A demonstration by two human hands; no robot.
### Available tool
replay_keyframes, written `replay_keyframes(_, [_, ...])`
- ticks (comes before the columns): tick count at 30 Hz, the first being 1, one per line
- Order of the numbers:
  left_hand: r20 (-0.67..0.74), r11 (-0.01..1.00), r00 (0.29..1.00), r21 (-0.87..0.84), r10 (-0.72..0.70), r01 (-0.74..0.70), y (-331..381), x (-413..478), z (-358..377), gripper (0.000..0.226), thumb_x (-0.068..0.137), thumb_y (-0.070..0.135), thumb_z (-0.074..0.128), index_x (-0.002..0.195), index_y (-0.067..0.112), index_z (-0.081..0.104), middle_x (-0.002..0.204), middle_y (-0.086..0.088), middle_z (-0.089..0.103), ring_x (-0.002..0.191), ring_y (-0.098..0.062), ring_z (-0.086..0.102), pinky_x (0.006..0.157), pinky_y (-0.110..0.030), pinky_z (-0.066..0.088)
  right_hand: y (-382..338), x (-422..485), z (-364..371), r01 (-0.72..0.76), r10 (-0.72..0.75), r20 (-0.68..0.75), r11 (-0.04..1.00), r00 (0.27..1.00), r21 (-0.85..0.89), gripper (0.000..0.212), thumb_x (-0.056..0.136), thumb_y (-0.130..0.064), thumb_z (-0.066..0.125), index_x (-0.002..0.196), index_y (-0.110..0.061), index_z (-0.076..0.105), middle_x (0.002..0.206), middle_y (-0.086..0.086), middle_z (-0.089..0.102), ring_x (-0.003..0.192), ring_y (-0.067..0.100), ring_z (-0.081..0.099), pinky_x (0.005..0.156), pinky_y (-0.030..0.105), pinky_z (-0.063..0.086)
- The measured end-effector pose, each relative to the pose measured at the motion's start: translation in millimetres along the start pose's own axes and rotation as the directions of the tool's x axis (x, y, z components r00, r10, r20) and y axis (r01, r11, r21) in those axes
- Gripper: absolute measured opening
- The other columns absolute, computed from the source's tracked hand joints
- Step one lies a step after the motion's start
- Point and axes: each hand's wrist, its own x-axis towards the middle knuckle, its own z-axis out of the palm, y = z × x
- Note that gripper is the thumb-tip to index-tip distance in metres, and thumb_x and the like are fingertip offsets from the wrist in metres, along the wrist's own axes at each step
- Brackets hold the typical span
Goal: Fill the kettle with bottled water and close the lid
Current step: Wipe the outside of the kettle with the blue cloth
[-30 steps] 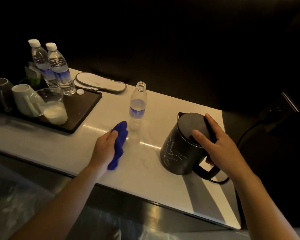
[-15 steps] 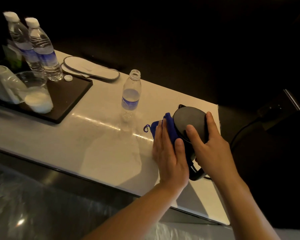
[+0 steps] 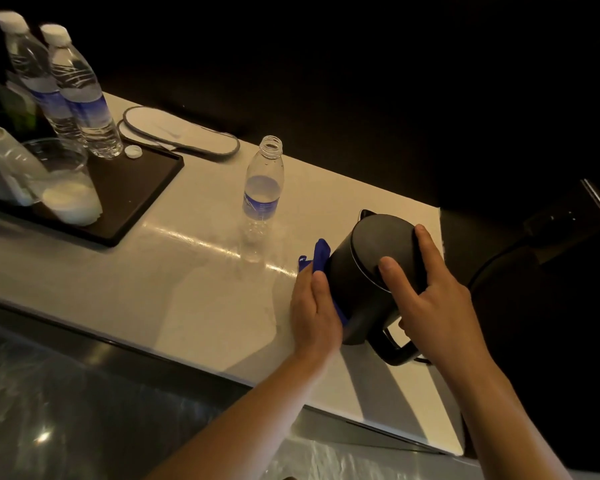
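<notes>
kettle [image 3: 362,289] on glossy pale counter [image 3: 187,303], dim room [image 3: 378,81]

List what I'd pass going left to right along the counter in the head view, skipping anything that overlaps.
white mug → loose cap → open bottle → blue cloth → kettle

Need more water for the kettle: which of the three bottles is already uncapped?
The lone bottle on the white counter, left of the kettle; its neck is bare. The two capped bottles at the black tray have white caps.
</notes>
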Motion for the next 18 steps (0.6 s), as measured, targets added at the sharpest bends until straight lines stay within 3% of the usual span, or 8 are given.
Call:
replay_keyframes(2, [0.001,0.999,0.999,-0.021,0.034,-0.034,23.1,-3.1,5.3,0.047,0.103,0.051,0.027,0.129,0.026,0.057,0.117,0.002,0.066,0.109,-0.011,0.063,0.092,-0.035,0.055,1.2,1.6,-2.3,0.002,-0.003,0.017,1.000,1.000,0.018,0.077,0.088,-0.069,0.049,0.154,-0.052,0.013,0.138,0.002,0.056,0.099,0.027,0.067,0.084,0.042,0.058])
replay_keyframes(4, [-0.004,0.991,0.991,0.007,0.134,-0.134,46.6,-11.8,13.7,0.049,0.105,0.046,0.026,0.144,0.027,0.049,0.131,0.016,0.058,0.119,-0.001,0.057,0.095,-0.017,0.048,2.5,2.5,-3.8,-0.003,0.001,0.032,0.999,0.999,0.037,0.076,0.088,-0.069,0.050,0.153,-0.054,0.013,0.143,0.001,0.053,0.104,0.027,0.065,0.085,0.046,0.059])
replay_keyframes(6, [0.016,0.973,0.975,0.060,0.222,-0.223,65.7,-21.5,21.1,0.053,0.103,0.054,0.020,0.151,0.037,0.036,0.142,0.030,0.043,0.134,0.001,0.046,0.107,-0.025,0.043,3.8,1.9,-4.9,-0.001,-0.001,0.042,0.999,0.999,0.044,0.078,0.086,-0.072,0.048,0.152,-0.055,0.012,0.145,0.001,0.051,0.108,0.026,0.064,0.085,0.047,0.059])
replay_keyframes(8, [0.036,0.963,0.966,0.074,0.258,-0.260,71.8,-21.7,22.8,0.054,0.103,0.056,0.018,0.152,0.039,0.033,0.148,0.031,0.041,0.140,-0.003,0.042,0.112,-0.037,0.043,5.3,1.8,-5.5,0.012,-0.014,0.052,0.999,0.999,0.032,0.079,0.084,-0.075,0.046,0.151,-0.057,0.010,0.142,0.002,0.054,0.103,0.026,0.065,0.083,0.046,0.060])
replay_keyframes(12, [0.028,0.980,0.980,-0.008,0.198,-0.198,51.0,3.6,15.4,0.052,0.105,0.049,0.023,0.140,0.025,0.053,0.134,0.000,0.064,0.123,-0.017,0.060,0.101,-0.045,0.052,9.2,6.4,-7.1,0.047,-0.048,0.062,0.999,0.997,0.022,0.077,0.083,-0.074,0.048,0.150,-0.059,0.014,0.135,-0.003,0.056,0.098,0.025,0.067,0.077,0.036,0.059])
replay_keyframes(14, [0.081,0.994,0.991,-0.037,0.108,-0.105,42.7,16.0,10.3,0.051,0.103,0.051,0.025,0.131,0.025,0.059,0.121,-0.001,0.069,0.115,-0.020,0.064,0.098,-0.048,0.053,9.3,8.9,-10.2,0.046,-0.051,0.084,0.997,0.995,0.054,0.076,0.081,-0.073,0.049,0.149,-0.062,0.015,0.129,-0.009,0.054,0.096,0.023,0.066,0.071,0.028,0.056])
replay_keyframes(18, [0.192,0.999,0.981,-0.017,-0.037,0.041,34.7,34.9,-0.4,0.045,0.102,0.045,0.030,0.110,0.021,0.067,0.103,-0.003,0.072,0.099,-0.019,0.065,0.094,-0.045,0.052,8.2,15.2,-20.1,0.040,-0.059,0.159,0.992,0.985,0.118,0.072,0.081,-0.067,0.053,0.145,-0.067,0.021,0.115,-0.029,0.045,0.072,0.019,0.066,0.053,0.019,0.053])
